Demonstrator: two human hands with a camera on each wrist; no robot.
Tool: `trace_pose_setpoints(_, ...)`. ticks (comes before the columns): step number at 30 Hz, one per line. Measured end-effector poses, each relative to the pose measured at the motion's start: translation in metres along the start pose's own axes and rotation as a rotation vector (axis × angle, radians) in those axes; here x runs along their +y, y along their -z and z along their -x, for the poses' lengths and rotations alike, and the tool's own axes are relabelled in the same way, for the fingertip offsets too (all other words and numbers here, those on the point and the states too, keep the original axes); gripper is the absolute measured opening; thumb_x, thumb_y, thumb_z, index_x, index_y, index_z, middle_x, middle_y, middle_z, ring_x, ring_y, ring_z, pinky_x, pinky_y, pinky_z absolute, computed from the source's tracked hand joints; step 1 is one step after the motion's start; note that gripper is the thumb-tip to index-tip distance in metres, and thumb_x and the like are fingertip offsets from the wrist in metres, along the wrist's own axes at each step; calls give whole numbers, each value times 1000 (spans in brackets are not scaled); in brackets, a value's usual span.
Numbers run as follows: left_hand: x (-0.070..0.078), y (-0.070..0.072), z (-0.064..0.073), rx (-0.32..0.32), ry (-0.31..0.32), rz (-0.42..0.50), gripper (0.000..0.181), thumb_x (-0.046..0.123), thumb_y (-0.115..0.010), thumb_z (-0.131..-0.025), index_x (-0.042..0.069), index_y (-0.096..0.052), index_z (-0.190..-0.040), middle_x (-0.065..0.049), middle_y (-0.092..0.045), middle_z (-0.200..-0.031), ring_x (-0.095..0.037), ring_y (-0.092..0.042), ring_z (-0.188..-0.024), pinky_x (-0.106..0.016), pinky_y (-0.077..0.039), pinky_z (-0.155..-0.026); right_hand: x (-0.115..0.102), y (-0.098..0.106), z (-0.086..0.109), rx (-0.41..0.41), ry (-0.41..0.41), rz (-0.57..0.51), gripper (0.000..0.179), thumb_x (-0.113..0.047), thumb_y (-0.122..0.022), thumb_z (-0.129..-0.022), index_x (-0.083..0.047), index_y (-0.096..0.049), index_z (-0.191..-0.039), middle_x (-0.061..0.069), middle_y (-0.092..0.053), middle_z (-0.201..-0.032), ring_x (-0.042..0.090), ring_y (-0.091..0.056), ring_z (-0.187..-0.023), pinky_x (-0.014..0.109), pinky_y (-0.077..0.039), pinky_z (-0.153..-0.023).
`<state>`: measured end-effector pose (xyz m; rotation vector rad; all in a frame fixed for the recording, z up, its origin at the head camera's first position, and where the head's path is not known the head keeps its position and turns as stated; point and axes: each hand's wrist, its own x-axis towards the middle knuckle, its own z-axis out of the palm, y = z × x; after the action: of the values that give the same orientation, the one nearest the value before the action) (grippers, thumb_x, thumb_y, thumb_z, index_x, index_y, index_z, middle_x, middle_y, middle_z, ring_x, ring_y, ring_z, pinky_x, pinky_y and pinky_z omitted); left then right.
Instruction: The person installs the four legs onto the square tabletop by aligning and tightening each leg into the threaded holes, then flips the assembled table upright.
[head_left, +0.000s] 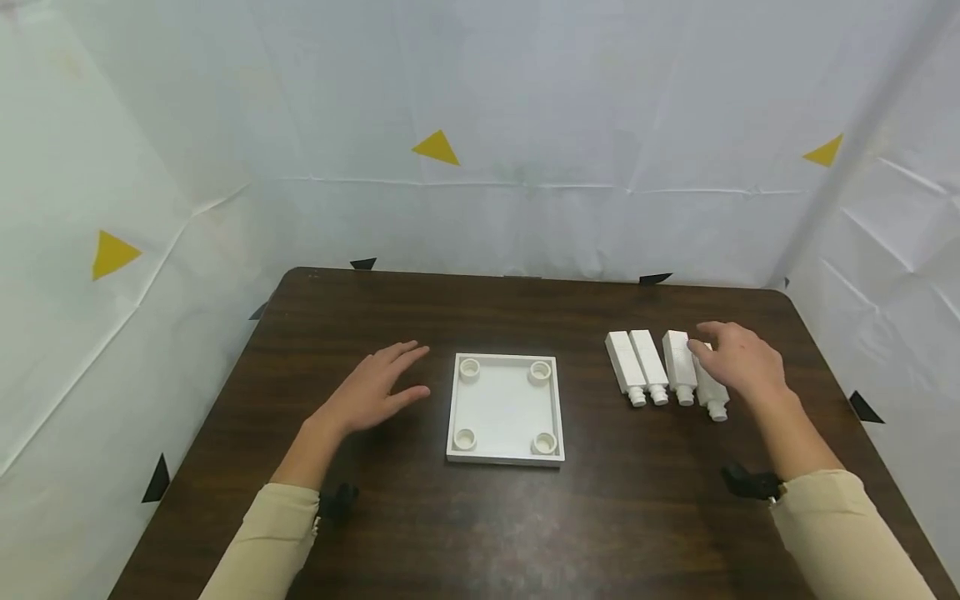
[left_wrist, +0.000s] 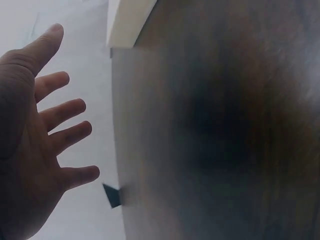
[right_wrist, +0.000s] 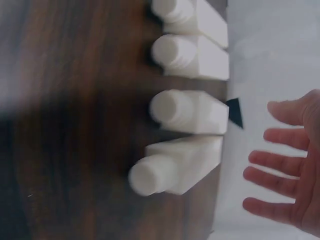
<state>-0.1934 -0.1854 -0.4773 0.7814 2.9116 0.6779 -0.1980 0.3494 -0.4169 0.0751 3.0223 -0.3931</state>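
Note:
A white square tabletop-like panel with a raised rim and a round socket in each corner lies mid-table. To its left my left hand hovers, fingers spread and holding nothing; in the left wrist view, a corner of the panel shows beyond the thumb. Several white square legs with round threaded ends lie side by side on the right, threads pointing toward me. Over the rightmost leg is my right hand, its fingers extended and nothing in them. It partly hides that leg in the head view.
The dark wood-grain table has rounded far corners. White sheeting with yellow and black triangle markers stands behind it and on both sides. A dark strapped device sits at the right wrist.

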Motion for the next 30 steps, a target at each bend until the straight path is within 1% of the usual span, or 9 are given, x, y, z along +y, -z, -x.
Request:
trace_pose_setpoints(3, 6, -9, -1, -21, 3, 25, 69, 55, -58, -93, 25, -38, -152, -6, -35, -156, -27, -30, -143, -61, -21, -112, 14, -7, 2, -11, -76, -24, 57, -35, -50, -98, 8, -46, -137, 35, -52, -127, 54, -51, -111, 63, -44, -77)
trace_pose_setpoints(5, 9, -15, -2, -35, -4, 36, 69, 56, -58, -93, 25, -38, -152, -5, -36, -155, -26, -31, -143, -60, -22, -112, 21, -10, 4, -38, -119, -49, 59, -35, -49, -98, 10, -44, -137, 36, -52, -127, 54, -51, -110, 62, -45, -76)
trace_pose_setpoints(8, 13, -23, -1, -57, -22, 51, 70, 58, -55, -93, 24, -38, -152, -4, -36, -155, -26, -31, -143, -60, -22, -112, 28, -13, 5, -90, -170, -106, 64, -37, -48, -98, 13, -40, -138, 40, -45, -131, 58, -47, -112, 64, -44, -80)
trace_pose_setpoints(10, 15, -28, -1, -76, -26, 50, 72, 61, -53, -93, 25, -37, -153, -4, -37, -155, -26, -31, -143, -59, -22, -112, 32, -15, 5, -135, -189, -148, 68, -39, -47, -99, 15, -36, -139, 43, -40, -134, 60, -43, -116, 66, -43, -85)
trace_pose_setpoints(13, 17, -36, -1, -105, -20, 39, 73, 64, -51, -92, 27, -35, -153, -2, -36, -156, -24, -31, -143, -58, -22, -113, 37, -19, 4, -184, -191, -231, 72, -40, -47, -99, 18, -33, -139, 45, -35, -135, 59, -44, -116, 61, -46, -87)
trace_pose_setpoints(16, 20, -41, 0, -119, -15, 42, 72, 62, -53, -93, 28, -34, -154, -1, -36, -156, -22, -31, -143, -55, -23, -114, 40, -24, 2, -206, -187, -302, 74, -39, -49, -99, 21, -31, -139, 46, -35, -132, 55, -51, -110, 50, -55, -77)
trace_pose_setpoints(18, 21, -43, 1, -120, -20, 46, 72, 60, -54, -93, 28, -34, -154, 0, -36, -156, -22, -31, -143, -54, -24, -114, 41, -27, 0, -202, -198, -330, 76, -39, -52, -98, 21, -31, -138, 46, -37, -130, 53, -54, -106, 44, -58, -70)
trace_pose_setpoints(24, 22, -49, 3, -124, -29, 44, 72, 60, -53, -94, 28, -31, -155, 1, -35, -156, -20, -30, -143, -55, -23, -114, 43, -30, -1, -195, -192, -338, 76, -39, -53, -98, 22, -32, -137, 46, -39, -128, 50, -56, -100, 43, -58, -67)
trace_pose_setpoints(30, 20, -51, 2, -125, -21, 36, 73, 62, -52, -93, 30, -30, -155, 1, -36, -156, -22, -31, -143, -58, -21, -113, 43, -28, -3, -199, -176, -325, 73, -37, -51, -99, 22, -32, -137, 44, -39, -128, 49, -55, -101, 43, -57, -69)
